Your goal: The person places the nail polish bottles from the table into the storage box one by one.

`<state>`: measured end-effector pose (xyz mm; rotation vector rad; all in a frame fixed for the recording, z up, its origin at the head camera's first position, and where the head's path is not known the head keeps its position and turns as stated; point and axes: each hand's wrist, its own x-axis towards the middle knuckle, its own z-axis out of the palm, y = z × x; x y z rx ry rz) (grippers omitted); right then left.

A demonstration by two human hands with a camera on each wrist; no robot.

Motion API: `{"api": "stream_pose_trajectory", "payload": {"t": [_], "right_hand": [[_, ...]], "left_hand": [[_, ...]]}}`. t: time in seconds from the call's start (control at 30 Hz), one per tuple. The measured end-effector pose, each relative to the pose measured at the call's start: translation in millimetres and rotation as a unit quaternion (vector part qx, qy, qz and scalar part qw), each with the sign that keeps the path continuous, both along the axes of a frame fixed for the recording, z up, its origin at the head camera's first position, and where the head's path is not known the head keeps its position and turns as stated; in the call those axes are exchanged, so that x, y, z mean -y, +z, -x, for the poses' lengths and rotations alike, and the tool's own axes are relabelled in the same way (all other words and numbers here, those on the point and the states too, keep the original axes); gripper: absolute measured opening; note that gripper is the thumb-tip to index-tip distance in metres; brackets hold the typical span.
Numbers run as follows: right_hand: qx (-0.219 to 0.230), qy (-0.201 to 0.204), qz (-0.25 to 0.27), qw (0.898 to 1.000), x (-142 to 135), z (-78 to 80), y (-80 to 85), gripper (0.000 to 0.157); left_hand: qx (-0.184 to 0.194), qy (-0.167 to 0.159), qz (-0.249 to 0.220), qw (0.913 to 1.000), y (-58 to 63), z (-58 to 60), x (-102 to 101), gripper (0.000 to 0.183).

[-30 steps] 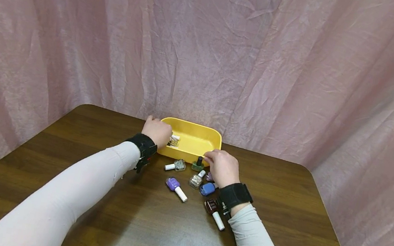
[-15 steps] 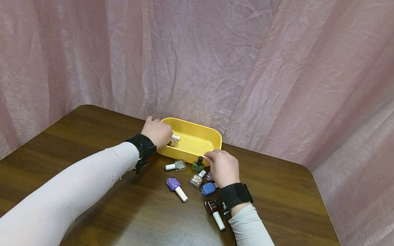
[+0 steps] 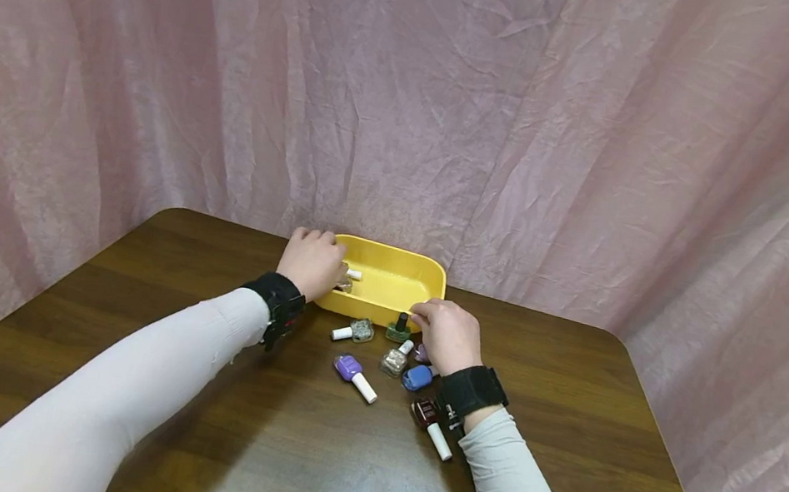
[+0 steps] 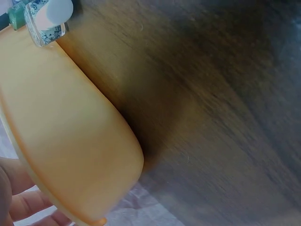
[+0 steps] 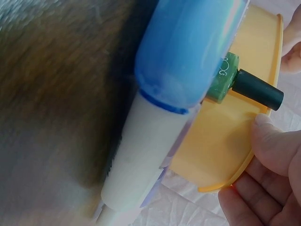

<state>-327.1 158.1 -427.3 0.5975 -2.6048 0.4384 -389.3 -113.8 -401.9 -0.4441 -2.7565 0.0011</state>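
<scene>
A yellow plastic bin (image 3: 374, 310) stands near the back edge of the table. My left hand (image 3: 314, 262) is over its left end, with separated fingers (image 4: 30, 203) reaching past the rim in the left wrist view. The fingertips are hidden, and nothing shows in that hand. Beside them in the bin lie clear nail polish bottles, one with a white cap (image 3: 354, 274). My right hand (image 3: 449, 333) pinches the bin's front right rim, thumb (image 5: 264, 125) on top and fingers outside. A green nail polish bottle (image 3: 397, 333) with a black cap stands against the front wall.
Several nail polish bottles lie before the bin: silver glitter (image 3: 361, 330), gold glitter (image 3: 393, 361), purple (image 3: 349, 367), blue (image 3: 417, 379) and dark red (image 3: 425, 412). A lilac one (image 3: 421, 353) is partly hidden by the right hand. A pink curtain (image 3: 413, 114) hangs behind the table.
My left hand has shifted slightly left, with its knuckles more spread. The bottles beside it in the bin have shifted a little. The right hand keeps its hold on the rim.
</scene>
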Motion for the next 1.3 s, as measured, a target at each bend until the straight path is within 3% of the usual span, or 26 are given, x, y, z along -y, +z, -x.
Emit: {"api": "stream_pose_trajectory", "payload": {"t": [0.5,1.3], "right_hand": [[0.000,0.000,-0.004,1.000,0.4,-0.7,0.1,0.007],[-0.001,0.004,0.002,1.000,0.0,-0.7,0.1,0.007]], "left_hand": [[-0.027,-0.041,-0.010,0.9988,1.2,-26.2,-1.2,0.045],[-0.048,-0.121,-0.007,0.9915,7.5,-73.5,-8.6,0.056]]}}
